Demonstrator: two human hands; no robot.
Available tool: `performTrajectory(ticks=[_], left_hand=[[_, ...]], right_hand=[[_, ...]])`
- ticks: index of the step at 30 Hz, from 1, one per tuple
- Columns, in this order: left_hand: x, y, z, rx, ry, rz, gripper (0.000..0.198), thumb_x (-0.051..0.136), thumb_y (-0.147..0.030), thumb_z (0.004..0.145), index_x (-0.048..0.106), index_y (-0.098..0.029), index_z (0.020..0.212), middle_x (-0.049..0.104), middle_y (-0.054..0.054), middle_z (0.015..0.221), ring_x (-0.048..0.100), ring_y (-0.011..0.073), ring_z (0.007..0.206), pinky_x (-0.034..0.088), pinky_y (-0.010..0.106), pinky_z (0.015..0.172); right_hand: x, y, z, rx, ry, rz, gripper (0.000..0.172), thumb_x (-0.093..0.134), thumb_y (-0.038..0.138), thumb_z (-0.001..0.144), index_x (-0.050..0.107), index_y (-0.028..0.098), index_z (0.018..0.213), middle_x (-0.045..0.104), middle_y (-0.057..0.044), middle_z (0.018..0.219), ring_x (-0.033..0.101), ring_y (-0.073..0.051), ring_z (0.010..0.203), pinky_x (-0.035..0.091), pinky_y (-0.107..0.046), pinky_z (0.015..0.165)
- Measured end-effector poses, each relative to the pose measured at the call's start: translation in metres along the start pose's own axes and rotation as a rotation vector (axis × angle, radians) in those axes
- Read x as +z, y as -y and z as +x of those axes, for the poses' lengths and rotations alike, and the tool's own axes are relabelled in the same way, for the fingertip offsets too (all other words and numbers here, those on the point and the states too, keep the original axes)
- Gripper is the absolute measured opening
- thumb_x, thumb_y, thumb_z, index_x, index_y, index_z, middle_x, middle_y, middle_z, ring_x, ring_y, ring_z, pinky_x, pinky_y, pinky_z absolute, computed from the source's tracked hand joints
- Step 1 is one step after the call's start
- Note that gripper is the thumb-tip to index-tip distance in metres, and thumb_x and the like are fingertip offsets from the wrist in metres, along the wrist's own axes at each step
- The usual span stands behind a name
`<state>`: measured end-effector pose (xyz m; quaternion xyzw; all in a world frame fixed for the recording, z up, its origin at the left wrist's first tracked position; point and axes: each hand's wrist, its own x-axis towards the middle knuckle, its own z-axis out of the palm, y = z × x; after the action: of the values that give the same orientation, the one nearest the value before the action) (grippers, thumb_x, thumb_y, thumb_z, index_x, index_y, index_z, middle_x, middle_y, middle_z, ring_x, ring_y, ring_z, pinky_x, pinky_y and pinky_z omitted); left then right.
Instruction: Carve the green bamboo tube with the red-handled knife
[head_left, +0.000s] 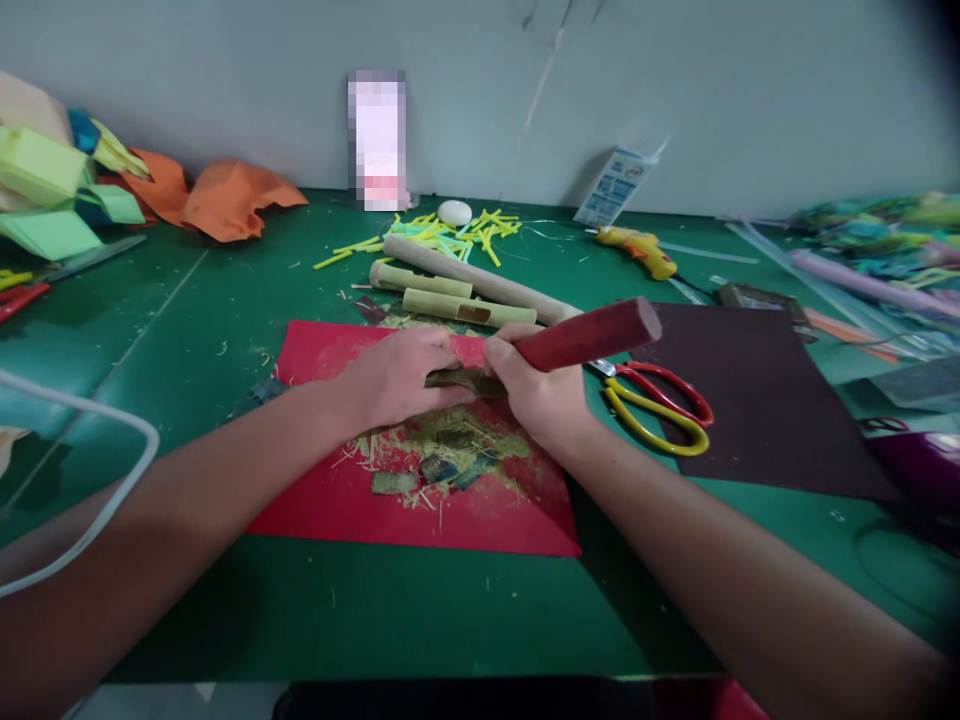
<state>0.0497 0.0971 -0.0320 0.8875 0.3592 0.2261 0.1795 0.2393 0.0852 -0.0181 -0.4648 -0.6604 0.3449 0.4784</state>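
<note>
Over a red sheet (315,515) on the green table, my left hand (405,375) is closed on a dark greenish bamboo piece (469,380), which lies level between both hands. My right hand (544,385) grips a tool by its thick red wooden handle (592,335), which points up and to the right. The tool's working end is hidden at the bamboo. Shavings and dark chips (450,465) lie on the sheet below the hands. Just behind are two cut bamboo tubes, one with a notch (469,307), and a long pale stick (480,275).
Red-and-yellow-handled scissors (664,405) rest partly on a dark sheet (765,400) at right. Behind are yellow-green strips (420,240), a white oval object (454,213), a phone (377,140) and a yellow glue gun (637,250). A white cable (146,440) loops over my left arm.
</note>
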Motion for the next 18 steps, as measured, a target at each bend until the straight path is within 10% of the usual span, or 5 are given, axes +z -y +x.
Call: performTrajectory(ticks=[18], left_hand=[[0.0016,-0.0007,-0.0011,0.047,-0.039,0.034,0.035,0.064,-0.048,0.093,0.074,-0.016,0.101,0.067,0.009,0.099,0.062,0.0239,0.095,0.051,0.037,0.083]], right_hand=[[0.0039,-0.0060,0.0047,-0.023,-0.038,-0.025,0.022,0.058,0.029,0.076,0.048,0.022,0.058,0.048,0.003,0.059,0.046,-0.013,0.061,0.039,-0.029,0.060]])
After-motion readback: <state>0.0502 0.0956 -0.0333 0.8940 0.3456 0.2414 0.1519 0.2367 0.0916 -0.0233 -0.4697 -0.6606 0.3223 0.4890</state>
